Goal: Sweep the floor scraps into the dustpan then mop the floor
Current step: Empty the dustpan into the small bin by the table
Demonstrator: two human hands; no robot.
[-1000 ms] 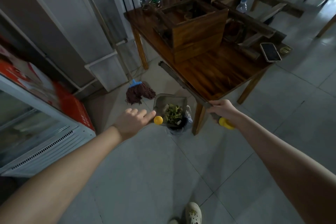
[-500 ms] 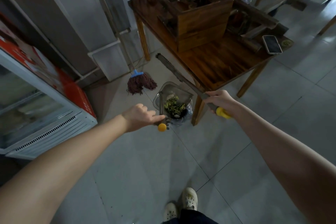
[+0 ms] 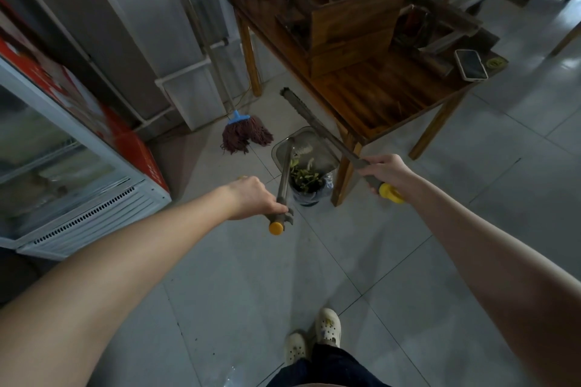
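Single head-worn wide-angle view, steeply down past both forearms onto nearby tiled floor point(image 3: 245, 286).

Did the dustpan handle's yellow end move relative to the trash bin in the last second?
Yes. The yellow end swung away from the trash bin, toward the person; the left hand now grips the handle.

Small eatery: glass-door drinks cooler point(image 3: 63, 148), wooden tables point(image 3: 386, 97), tiled floor point(image 3: 283, 276).

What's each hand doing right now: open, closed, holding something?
Left hand: closed, holding the dustpan handle.
Right hand: closed, holding the broom.
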